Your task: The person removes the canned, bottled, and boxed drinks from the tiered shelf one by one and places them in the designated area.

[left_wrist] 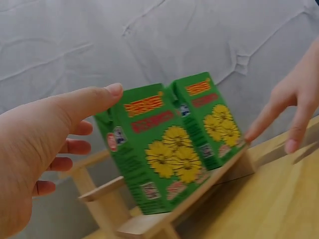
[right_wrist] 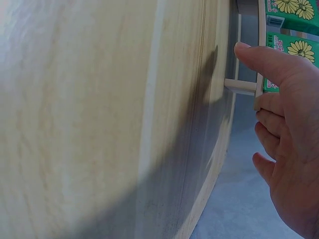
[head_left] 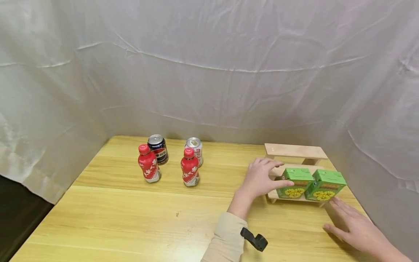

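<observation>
On the right of the table (head_left: 131, 218), we saw two green drink boxes (head_left: 299, 186) on a wooden rack (head_left: 294, 150); our left hand (head_left: 262, 178), thumb and fingers apart, was at the left box, our right hand (head_left: 355, 227), straight-fingered, beside the rack.

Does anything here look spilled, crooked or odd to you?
Nothing looks spilled or toppled: the bottles, cans and green cartons stand upright. One small oddity: a dark mark on the table in front of the bottles, perhaps dirt or wood grain; I can't tell.
</observation>
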`<state>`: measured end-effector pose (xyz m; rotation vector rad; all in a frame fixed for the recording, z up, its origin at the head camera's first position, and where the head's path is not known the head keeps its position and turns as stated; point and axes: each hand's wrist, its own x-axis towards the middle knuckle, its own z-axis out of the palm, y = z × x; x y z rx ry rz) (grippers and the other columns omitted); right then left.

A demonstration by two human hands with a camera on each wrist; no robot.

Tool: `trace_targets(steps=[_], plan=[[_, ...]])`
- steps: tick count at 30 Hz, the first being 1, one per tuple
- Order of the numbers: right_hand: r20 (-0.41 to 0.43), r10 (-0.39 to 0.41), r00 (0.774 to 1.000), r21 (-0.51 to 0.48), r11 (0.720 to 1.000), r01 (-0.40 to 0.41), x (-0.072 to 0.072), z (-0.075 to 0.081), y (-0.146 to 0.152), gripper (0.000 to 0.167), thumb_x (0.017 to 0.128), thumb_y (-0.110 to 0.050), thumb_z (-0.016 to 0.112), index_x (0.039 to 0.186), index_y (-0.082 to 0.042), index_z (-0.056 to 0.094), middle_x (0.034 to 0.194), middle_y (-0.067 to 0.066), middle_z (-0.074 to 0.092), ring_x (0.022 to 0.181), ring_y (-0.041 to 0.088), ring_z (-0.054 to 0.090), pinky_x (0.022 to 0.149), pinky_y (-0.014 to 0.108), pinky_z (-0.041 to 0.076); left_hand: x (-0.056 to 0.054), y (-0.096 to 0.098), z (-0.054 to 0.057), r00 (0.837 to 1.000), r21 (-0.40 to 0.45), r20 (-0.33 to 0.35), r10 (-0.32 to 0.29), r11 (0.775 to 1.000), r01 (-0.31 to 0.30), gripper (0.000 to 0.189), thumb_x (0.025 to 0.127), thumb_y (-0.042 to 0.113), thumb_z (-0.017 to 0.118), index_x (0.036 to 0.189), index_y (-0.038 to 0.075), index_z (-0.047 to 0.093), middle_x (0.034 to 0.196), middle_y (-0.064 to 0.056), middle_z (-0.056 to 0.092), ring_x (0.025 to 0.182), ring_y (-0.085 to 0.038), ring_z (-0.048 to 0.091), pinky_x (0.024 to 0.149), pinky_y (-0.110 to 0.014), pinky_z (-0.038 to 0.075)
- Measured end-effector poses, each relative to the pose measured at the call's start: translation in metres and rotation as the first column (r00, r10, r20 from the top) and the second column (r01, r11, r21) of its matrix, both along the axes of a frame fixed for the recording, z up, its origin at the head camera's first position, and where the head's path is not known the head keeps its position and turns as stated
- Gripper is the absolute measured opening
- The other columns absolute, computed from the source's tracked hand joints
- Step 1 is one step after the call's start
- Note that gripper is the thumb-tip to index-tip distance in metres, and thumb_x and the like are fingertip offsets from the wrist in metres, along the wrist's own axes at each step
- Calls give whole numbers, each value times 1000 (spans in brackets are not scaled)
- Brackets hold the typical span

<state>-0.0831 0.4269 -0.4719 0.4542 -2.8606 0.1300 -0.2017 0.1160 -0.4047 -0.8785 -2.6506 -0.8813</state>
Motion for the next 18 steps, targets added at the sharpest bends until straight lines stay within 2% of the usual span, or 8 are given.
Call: trace_targets(steps=[5,9,13,18], plan=[[-1,-1,1000,-1,1000,1,0,0,-1,82,83,-42,73,141,7,44,146,32,40,137,-14,-11,105,3,-16,5,9,-8,1000,7,-5,9,1000,-9,70,77,73,62,137,39,53,139,12,56,128,-13,48,106,-39,38],[18,-9,1000,-4,1000,9,0,-1,-1,81,84,-43,72,142,7,43,146,32,40,150,8,-3,104,3,-17,6,15,-13,1000,22,-19,18,1000,-18,68,77,71,63,136,37,55,135,14,57,124,-10,48,104,-36,39],[24,-14,1000,-7,1000,14,0,-1,1,82,84,-43,72,142,7,43,146,33,41,152,25,11,104,3,-17,6,20,-14,999,35,-42,24,999,-22,67,78,71,63,133,32,58,131,15,60,121,-9,49,102,-33,40],[44,-17,999,-7,1000,17,0,-2,2,83,85,-43,71,143,8,40,147,33,38,152,27,9,104,3,-18,6,25,-15,997,19,-60,50,999,-49,64,79,72,61,129,31,61,128,16,61,117,-7,50,99,-30,41]])
